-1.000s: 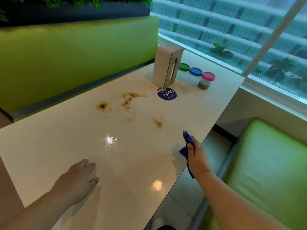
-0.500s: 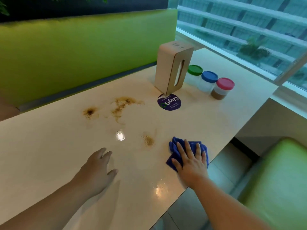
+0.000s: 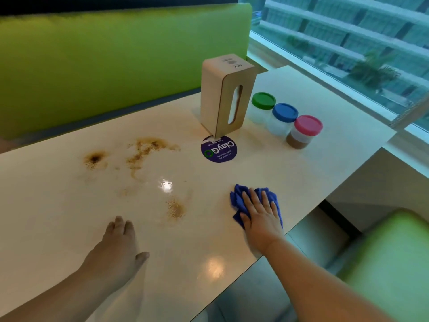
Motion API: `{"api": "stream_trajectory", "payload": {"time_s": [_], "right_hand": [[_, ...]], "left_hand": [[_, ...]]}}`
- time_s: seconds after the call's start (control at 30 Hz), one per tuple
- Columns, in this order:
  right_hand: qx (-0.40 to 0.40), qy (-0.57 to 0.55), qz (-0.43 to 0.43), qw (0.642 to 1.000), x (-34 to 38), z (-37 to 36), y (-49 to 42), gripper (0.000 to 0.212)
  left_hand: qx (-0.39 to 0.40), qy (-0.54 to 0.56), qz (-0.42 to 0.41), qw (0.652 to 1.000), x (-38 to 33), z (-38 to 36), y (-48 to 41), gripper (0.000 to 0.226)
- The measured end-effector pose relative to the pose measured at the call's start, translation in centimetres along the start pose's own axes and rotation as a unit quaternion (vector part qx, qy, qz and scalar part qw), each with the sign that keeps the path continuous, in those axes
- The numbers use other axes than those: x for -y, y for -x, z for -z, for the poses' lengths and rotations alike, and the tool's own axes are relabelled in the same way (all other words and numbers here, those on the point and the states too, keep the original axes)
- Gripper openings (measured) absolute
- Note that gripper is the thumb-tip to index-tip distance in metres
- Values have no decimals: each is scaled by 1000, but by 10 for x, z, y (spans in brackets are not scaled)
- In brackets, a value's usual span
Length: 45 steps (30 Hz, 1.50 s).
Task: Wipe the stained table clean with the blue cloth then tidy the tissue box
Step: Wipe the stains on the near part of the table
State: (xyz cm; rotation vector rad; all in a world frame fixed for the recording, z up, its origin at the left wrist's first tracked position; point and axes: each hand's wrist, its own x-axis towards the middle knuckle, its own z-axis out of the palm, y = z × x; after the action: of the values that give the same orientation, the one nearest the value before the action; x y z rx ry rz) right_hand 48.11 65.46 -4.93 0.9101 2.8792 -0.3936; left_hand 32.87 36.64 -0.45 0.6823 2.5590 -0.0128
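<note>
The cream table (image 3: 69,217) carries several brown stains: a dark spot (image 3: 94,158) at the left, a wide smear (image 3: 148,148) in the middle and a small patch (image 3: 175,210) nearer me. My right hand (image 3: 261,216) presses flat, fingers straight, on the crumpled blue cloth (image 3: 239,197) near the table's right edge, to the right of the small patch. My left hand (image 3: 118,249) rests flat on the table, nearer me and left of that patch. The beige tissue box (image 3: 222,96) stands on end at the far side, its slot facing right.
Three jars with green (image 3: 263,101), blue (image 3: 285,112) and pink (image 3: 308,125) lids stand right of the box. A round purple sticker (image 3: 219,148) lies in front of it. A green bench back (image 3: 116,54) runs behind; a green seat (image 3: 394,263) sits lower right, by the window.
My right hand brought the cloth from the table's edge onto the surface and flattened on it. My left hand has stayed resting on the table.
</note>
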Motion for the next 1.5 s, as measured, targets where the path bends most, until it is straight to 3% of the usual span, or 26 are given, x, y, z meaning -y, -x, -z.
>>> {"api": "stream_trajectory", "payload": {"time_s": [0.13, 0.2, 0.27, 0.37, 0.47, 0.57, 0.63, 0.77, 0.83, 0.9, 0.97, 1.03, 1.1, 1.27, 1.4, 1.47, 1.5], "right_hand": [[11, -58, 157, 986, 9, -8, 10, 63], [-6, -130, 195, 972, -4, -7, 20, 53], [-98, -196, 139, 966, -23, 5, 15, 41], [-195, -242, -45, 949, -56, 33, -14, 41], [-139, -194, -165, 957, -88, 45, -53, 45], [-35, -59, -202, 977, -84, 36, -78, 53], [-39, -42, -163, 985, -63, 30, -81, 54], [-16, -21, 45, 999, -34, 18, -51, 55], [-7, -19, 107, 994, -50, 18, -42, 54], [-30, -24, 96, 995, -69, 22, -49, 53], [-50, -31, 22, 998, -77, 27, -70, 53], [-40, -22, -62, 997, -70, 33, -99, 55], [-7, -8, -95, 995, -54, 34, -125, 58], [-1, -3, 56, 998, -9, 23, -123, 58], [9, -95, 205, 974, -24, 15, -79, 50], [17, -189, 180, 965, -42, 25, -67, 42], [10, -262, 113, 959, -48, 32, -62, 39]], "left_hand": [[-42, -3, -5, 999, -7, 5, -1, 77], [-75, -2, -33, 997, -14, 10, -3, 73], [-91, 6, -58, 994, -22, 14, -9, 76], [-87, 20, -74, 993, -29, 18, -17, 77], [-75, 34, -71, 994, -32, 17, -23, 75], [-66, 47, -73, 994, -33, 14, -23, 73], [-66, 57, -76, 993, -33, 14, -25, 72], [-83, 89, -90, 988, -34, 17, -30, 69], [-98, 99, -100, 985, -35, 20, -31, 65], [-112, 105, -113, 982, -34, 23, -31, 61], [-122, 112, -120, 979, -30, 23, -31, 58], [-127, 116, -122, 978, -28, 21, -30, 54], [-130, 118, -122, 977, -26, 18, -29, 50], [-138, 136, -130, 973, -30, 16, -30, 44], [-129, 142, -142, 971, -31, 18, -28, 43], [-124, 140, -145, 972, -26, 19, -24, 42], [-122, 138, -144, 972, -23, 18, -23, 41]]}}
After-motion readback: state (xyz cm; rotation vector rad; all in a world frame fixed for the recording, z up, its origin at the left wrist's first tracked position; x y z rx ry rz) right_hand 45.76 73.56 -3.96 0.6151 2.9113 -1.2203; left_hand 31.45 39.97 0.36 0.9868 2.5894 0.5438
